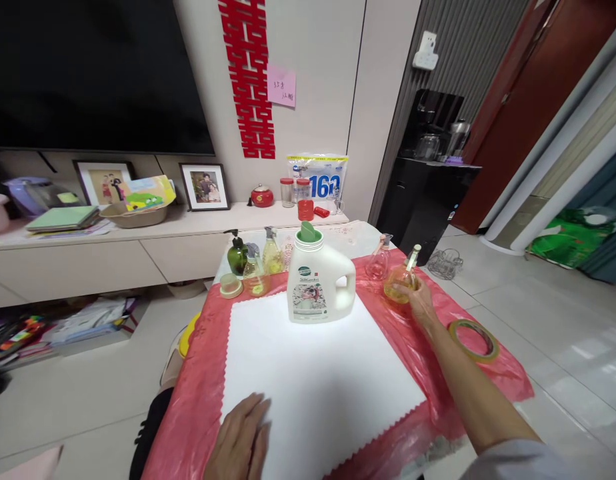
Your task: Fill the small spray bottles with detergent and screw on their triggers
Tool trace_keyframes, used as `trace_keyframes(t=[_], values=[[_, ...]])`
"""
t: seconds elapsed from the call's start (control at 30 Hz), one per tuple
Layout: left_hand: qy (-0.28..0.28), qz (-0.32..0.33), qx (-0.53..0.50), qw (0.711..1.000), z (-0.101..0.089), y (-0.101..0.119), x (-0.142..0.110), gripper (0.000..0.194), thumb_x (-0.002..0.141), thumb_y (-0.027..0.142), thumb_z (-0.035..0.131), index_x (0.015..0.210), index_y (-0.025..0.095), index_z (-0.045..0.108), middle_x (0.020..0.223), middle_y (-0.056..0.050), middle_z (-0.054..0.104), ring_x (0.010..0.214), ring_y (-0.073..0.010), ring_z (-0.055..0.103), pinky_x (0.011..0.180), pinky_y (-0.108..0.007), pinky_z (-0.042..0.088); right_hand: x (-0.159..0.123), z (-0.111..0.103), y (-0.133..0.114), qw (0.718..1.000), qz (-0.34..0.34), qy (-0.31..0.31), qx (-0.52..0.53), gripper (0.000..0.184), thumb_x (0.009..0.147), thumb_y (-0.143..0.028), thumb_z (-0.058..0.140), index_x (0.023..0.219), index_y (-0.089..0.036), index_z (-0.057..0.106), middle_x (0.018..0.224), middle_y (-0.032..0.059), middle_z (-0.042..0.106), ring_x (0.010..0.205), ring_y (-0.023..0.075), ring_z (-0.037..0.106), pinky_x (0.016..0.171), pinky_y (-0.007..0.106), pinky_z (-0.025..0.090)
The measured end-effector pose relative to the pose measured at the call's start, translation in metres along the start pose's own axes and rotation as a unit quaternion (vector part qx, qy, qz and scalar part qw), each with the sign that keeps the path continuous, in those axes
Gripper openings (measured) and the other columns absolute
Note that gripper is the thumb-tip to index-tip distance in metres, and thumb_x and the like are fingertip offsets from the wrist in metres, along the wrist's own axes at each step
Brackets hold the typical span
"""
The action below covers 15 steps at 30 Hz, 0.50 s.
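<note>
My right hand (422,305) is closed round a yellow-orange spray bottle (399,280) on the right of the table. Flat on the white cloth (308,373) with the zigzag edge lies my left hand (241,437), holding nothing. A large white detergent jug (308,293) stands upright at the cloth's far side, with a green spout in its open neck. Just left of the held bottle is a pinkish clear spray bottle (377,263). Beyond the cloth on the left stand a green pump bottle (237,257), two yellowish spray bottles (257,277) and a pale green cap (231,287).
Red plastic sheeting (198,373) covers the table. A roll of tape (473,340) lies near its right edge. Behind, a low cabinet (158,233) bears photo frames, a basket (138,215), jars and a red pot (261,197). A wire rack (445,264) is on the floor.
</note>
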State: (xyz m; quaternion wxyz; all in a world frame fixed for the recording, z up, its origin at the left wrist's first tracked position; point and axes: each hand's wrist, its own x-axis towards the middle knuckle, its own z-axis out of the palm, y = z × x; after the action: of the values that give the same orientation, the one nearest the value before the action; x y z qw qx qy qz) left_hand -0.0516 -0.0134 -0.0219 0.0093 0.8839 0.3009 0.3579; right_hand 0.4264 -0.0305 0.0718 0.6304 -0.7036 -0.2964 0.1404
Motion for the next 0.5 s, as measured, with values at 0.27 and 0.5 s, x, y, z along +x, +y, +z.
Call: trace_keyframes(t=[0.27,0.5], values=[[0.051,-0.016,-0.029,0.998,-0.006,0.012,0.012,0.033,0.093,0.026,0.056,0.126,0.026,0.062,0.114,-0.007,0.075,0.104,-0.0224,0.072,0.089,-0.032,0.062,-0.100,0.007,-0.059,0.979,0.019,-0.161,0.126,0.075,0.063,-0.041,0.084,0.127,-0.014,0.056,0.114,0.0149,0.066,0.102,0.0297,0.066,0.090,0.042,0.054],[-0.063,-0.127,-0.191,0.971,-0.059,0.046,0.047,0.032,0.097,0.030,0.050,0.126,0.028,0.064,0.127,-0.007,0.070,0.116,-0.0216,0.068,0.099,-0.035,0.059,-0.203,0.047,-0.078,0.910,0.082,-0.363,0.184,0.084,0.059,-0.034,0.086,0.135,-0.017,0.054,0.129,0.0127,0.060,0.118,0.0302,0.059,0.101,0.040,0.050]])
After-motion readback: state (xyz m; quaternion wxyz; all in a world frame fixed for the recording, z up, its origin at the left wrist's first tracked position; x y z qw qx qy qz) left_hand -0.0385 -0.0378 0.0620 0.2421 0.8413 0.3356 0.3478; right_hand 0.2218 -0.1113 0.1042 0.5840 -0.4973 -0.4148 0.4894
